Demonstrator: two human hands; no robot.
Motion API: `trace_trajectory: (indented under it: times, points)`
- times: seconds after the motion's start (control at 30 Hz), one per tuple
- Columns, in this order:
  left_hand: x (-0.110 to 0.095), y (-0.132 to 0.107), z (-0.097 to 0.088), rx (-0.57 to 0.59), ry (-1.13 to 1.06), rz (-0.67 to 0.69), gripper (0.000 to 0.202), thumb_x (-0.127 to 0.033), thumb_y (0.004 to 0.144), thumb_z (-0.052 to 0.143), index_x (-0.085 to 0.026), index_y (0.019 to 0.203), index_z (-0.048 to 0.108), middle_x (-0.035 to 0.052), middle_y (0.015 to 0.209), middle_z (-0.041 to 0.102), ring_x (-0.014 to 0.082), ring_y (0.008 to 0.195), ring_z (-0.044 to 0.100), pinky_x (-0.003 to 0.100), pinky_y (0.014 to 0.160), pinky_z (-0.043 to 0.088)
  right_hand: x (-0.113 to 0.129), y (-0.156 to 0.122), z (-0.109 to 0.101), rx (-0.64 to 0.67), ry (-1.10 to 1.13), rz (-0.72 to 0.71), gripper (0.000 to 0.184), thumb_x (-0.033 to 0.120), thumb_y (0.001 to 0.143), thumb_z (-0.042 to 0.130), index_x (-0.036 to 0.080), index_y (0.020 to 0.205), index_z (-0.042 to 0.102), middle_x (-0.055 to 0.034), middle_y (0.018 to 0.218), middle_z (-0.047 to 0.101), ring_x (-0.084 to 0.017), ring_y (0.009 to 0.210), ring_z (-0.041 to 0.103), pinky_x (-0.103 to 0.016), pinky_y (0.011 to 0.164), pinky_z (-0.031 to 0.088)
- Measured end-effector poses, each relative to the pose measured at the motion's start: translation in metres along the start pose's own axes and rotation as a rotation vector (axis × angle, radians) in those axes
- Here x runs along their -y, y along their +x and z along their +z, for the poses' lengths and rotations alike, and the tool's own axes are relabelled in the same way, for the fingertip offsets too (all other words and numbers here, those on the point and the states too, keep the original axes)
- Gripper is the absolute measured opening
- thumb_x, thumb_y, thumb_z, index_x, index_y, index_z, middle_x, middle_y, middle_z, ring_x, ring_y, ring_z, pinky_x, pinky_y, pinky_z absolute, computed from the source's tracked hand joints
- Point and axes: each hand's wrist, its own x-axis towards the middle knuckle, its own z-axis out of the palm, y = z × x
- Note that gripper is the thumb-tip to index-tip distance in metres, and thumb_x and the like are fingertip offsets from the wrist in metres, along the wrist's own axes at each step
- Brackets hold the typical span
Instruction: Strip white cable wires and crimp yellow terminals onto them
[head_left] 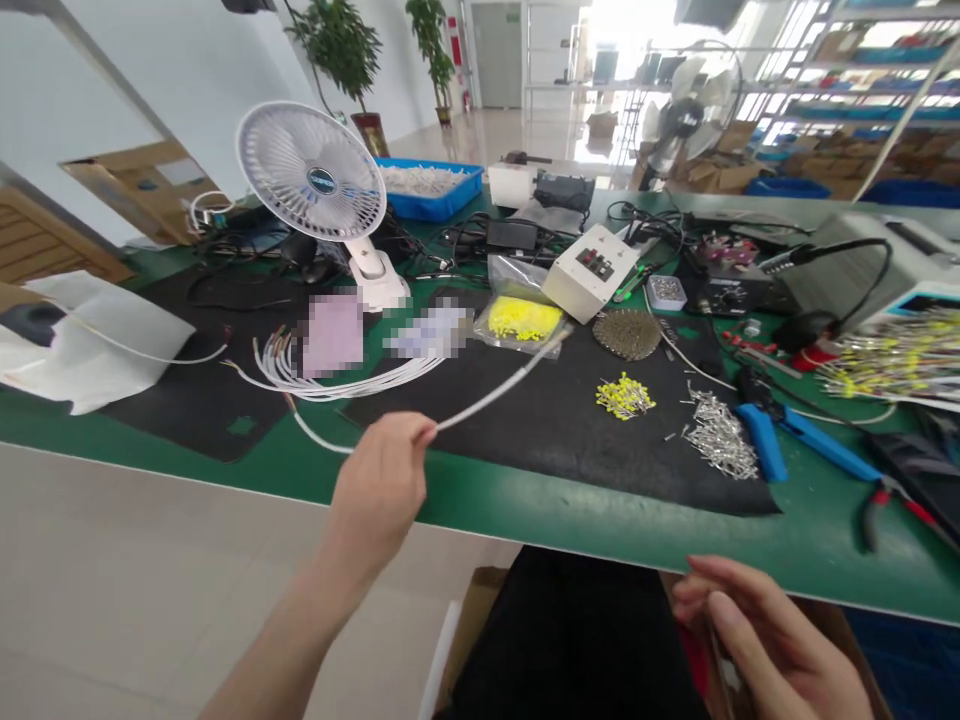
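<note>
Your right hand [784,635] is beside the tabletop's [517,497] front edge, fingers curled; whether they grip anything, I cannot tell. Your left hand [382,475] pinches one white cable [484,404] over the tabletop; a firm, gentle hold should steady its end without kinking.

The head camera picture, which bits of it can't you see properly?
Head view: part of the white cable; the left hand covers it.
Head view: whether the right hand holds anything; its own curled fingers hide the inside.
Head view: what the purple item is; blocky blur covers it.
Head view: the rest of the yellow-tipped bundle; the right edge cuts it off.
</note>
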Motion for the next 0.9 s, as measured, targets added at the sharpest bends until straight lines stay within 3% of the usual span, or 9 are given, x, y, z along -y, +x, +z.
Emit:
trace_trajectory:
  times: [0.07,0.17,0.27,0.4,0.57,0.63,0.7,0.8,0.9]
  points:
    - [-0.034,-0.027,-0.004,-0.03,-0.202,0.122,0.016,-0.014,0.1,0.053,-0.021,0.116,0.054,0.0079,0.104,0.067,0.0202,0.098,0.065,0.033,0.089,0.052,0.017,0.004,0.024,0.044,0.039,-0.045,0.031,0.04,0.094,0.068,0.034,0.125,0.07,-0.0072,0.103,0.078,-0.025,0.088,0.078,-0.029,0.076,0.067]
    - [-0.075,-0.061,0.0,0.056,-0.413,0.194,0.029,-0.002,0.096,0.057,-0.018,0.119,0.055,0.0092,0.109,0.067,0.0191,0.099,0.064,0.034,0.092,0.052,0.035,0.017,0.056,0.122,0.163,-0.121,0.032,0.035,0.099,0.065,0.034,0.131,0.064,-0.0052,0.112,0.074,-0.018,0.088,0.075,-0.027,0.082,0.063]
    - [-0.097,-0.075,0.008,0.144,-0.456,0.235,0.026,-0.002,0.096,0.057,-0.017,0.117,0.058,0.0086,0.108,0.068,0.02,0.1,0.064,0.036,0.093,0.052,0.041,0.032,0.074,0.165,0.369,-0.052,0.019,0.036,0.102,0.061,0.026,0.119,0.063,-0.0043,0.098,0.072,-0.015,0.076,0.071,-0.026,0.067,0.062]
    - [-0.124,-0.056,0.008,0.141,-0.551,0.183,0.026,-0.015,0.1,0.056,-0.021,0.125,0.06,0.0085,0.121,0.069,0.024,0.113,0.064,0.041,0.101,0.051,0.035,0.039,0.084,0.083,0.326,-0.088,0.016,0.038,0.105,0.054,0.022,0.105,0.058,-0.0033,0.089,0.07,-0.016,0.072,0.071,-0.029,0.066,0.061]
    - [-0.177,-0.013,0.001,0.158,-0.749,0.132,0.037,-0.025,0.103,0.053,-0.028,0.139,0.056,0.0053,0.133,0.067,0.0237,0.122,0.063,0.04,0.105,0.053,0.03,0.034,0.087,-0.023,0.041,-0.23,0.016,0.031,0.104,0.052,0.021,0.096,0.061,-0.0035,0.086,0.071,-0.018,0.076,0.067,-0.03,0.07,0.056]
    - [-0.191,-0.003,0.005,0.154,-0.794,0.138,0.029,-0.021,0.103,0.052,-0.028,0.128,0.062,0.0034,0.125,0.071,0.0217,0.115,0.066,0.038,0.102,0.054,0.026,0.035,0.072,-0.029,-0.115,-0.283,0.017,0.03,0.102,0.055,0.022,0.089,0.063,-0.0019,0.081,0.07,-0.018,0.07,0.065,-0.029,0.067,0.054]
    - [-0.197,0.0,0.015,0.156,-0.827,0.128,0.023,-0.019,0.103,0.051,-0.026,0.119,0.066,0.0029,0.117,0.073,0.0204,0.109,0.068,0.036,0.099,0.054,0.02,0.04,0.039,-0.06,-0.276,-0.323,0.013,0.032,0.099,0.061,0.024,0.093,0.07,-0.002,0.086,0.074,-0.019,0.076,0.069,-0.03,0.074,0.056]
    - [-0.195,-0.002,0.032,0.188,-0.844,0.085,0.021,-0.022,0.104,0.052,-0.025,0.118,0.067,0.0019,0.113,0.074,0.0194,0.105,0.069,0.033,0.097,0.053,0.005,0.052,-0.045,-0.381,-0.542,-0.287,0.025,0.038,0.102,0.056,0.023,0.114,0.072,-0.0103,0.112,0.074,-0.027,0.102,0.068,-0.041,0.098,0.051]
    - [-0.192,-0.006,0.044,0.232,-0.829,0.063,0.021,-0.027,0.104,0.052,-0.025,0.118,0.068,0.0012,0.11,0.074,0.0193,0.103,0.07,0.032,0.095,0.053,-0.01,0.07,-0.141,-0.671,-0.816,-0.18,0.049,0.048,0.099,0.056,0.012,0.132,0.062,-0.0235,0.135,0.06,-0.041,0.133,0.047,-0.058,0.117,0.03]
